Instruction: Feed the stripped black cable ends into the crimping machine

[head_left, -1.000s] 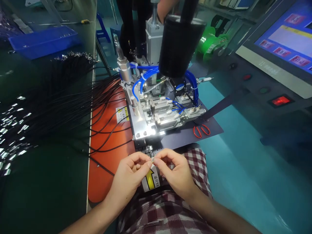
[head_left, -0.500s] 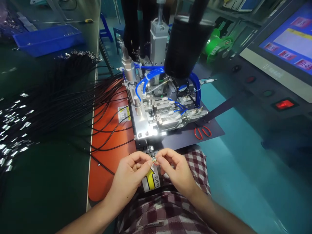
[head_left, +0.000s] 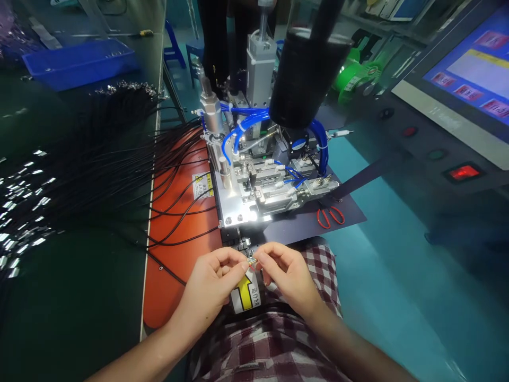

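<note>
Between my fingertips is a small connector with thin coloured wires, too small to make out fully. My left hand pinches it from the left, thumb against index finger. From the right, my right hand closes thumb and index finger on its other side. Both hands are just in front of a metal machine with blue tubes, above a label with a yellow arrow. Black cables run from the machine's left side over an orange board.
Bundled black cables with shiny ends cover the dark table at left, near a blue tray. Red-handled scissors lie right of the machine. A black cylinder hangs above it. A screen stands at right.
</note>
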### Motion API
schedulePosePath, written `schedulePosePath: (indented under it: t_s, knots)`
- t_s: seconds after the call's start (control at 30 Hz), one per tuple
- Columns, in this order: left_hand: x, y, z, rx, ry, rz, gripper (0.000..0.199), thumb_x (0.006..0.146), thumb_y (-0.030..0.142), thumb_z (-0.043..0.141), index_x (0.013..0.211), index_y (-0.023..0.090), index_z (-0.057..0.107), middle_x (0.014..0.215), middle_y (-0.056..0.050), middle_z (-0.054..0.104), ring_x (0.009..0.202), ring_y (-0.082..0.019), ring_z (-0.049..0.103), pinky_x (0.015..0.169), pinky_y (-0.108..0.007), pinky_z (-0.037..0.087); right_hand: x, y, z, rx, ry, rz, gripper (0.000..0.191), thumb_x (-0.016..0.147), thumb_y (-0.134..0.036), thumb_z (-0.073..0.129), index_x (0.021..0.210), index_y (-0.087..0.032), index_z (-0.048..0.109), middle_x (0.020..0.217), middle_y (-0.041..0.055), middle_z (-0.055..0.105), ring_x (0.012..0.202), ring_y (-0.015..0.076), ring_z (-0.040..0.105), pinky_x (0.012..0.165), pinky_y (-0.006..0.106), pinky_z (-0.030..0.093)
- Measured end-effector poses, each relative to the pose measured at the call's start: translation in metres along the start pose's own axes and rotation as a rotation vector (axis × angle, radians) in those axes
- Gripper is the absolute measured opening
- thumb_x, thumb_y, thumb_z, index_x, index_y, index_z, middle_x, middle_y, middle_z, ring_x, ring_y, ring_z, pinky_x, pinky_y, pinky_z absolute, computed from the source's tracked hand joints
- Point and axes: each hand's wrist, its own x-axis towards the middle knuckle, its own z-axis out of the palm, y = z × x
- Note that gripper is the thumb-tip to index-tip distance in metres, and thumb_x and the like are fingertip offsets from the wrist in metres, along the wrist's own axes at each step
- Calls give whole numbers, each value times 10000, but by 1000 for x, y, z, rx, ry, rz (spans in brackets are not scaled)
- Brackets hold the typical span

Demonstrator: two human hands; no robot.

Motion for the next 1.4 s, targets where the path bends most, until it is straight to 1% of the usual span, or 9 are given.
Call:
schedulePosePath:
  t_s: [0.17,0.27,0.47,0.67,0.77,0.9,1.03,1.2,1.4]
  knots:
    - [0,-2,-1,23,-8,12,201,802,324,598,713,144,582,502,84,390,389,-14,290,356,-114,238,-1,-3,3,-20,49,12,133,773,-280,627,745,-150,621,621,-12,570,473,78,460,462,200,391]
    - [0,-4,-2,55,-4,26,208,803,333,598,713,146,580,508,84,383,392,-15,294,357,-119,237,0,-1,6,-1,63,2,142,761,-277,638,705,-153,596,606,-21,542,474,75,442,453,198,381]
    - [1,-5,-2,79,6,36,203,789,337,606,716,149,579,494,85,383,394,-29,319,362,-131,270,-2,6,8,-70,41,-93,148,845,-259,558,726,-177,526,596,-49,474,487,74,439,484,202,374]
    - [1,1,1,133,14,62,182,797,321,585,722,155,586,518,68,436,387,-43,323,357,-159,274,-6,8,12,0,1,-53,167,884,-303,506,756,-200,471,558,-67,428,453,80,423,442,200,353]
    - [2,2,-1,267,44,178,128,818,286,566,789,169,610,597,39,516,453,-73,416,426,-187,351,-1,7,10,1,22,-46,176,876,-321,517,754,-203,473,530,-71,428,442,85,421,434,204,338]
    - [8,-5,-11,578,160,465,79,853,220,536,864,193,608,773,2,578,689,-125,535,612,-223,423,15,7,1,12,49,1,215,849,-363,548,732,-201,470,476,-75,436,406,87,388,418,216,292]
    - [17,-16,-23,752,122,662,161,901,161,448,943,188,601,861,-22,545,814,-135,540,730,-238,434,28,12,-6,24,16,47,234,829,-372,569,712,-193,475,471,-73,440,419,92,379,442,227,284]
    - [22,-22,-31,921,45,722,269,922,162,390,1123,202,565,875,-31,501,757,-129,539,676,-234,450,35,19,-4,4,-2,51,235,829,-370,565,708,-186,482,477,-73,443,429,91,380,459,229,286]
    - [23,-22,-34,1050,48,755,347,917,149,352,1196,215,547,841,-30,464,699,-130,523,599,-229,444,38,22,-3,15,-12,63,239,817,-384,573,713,-190,479,484,-75,442,425,92,390,459,230,301]
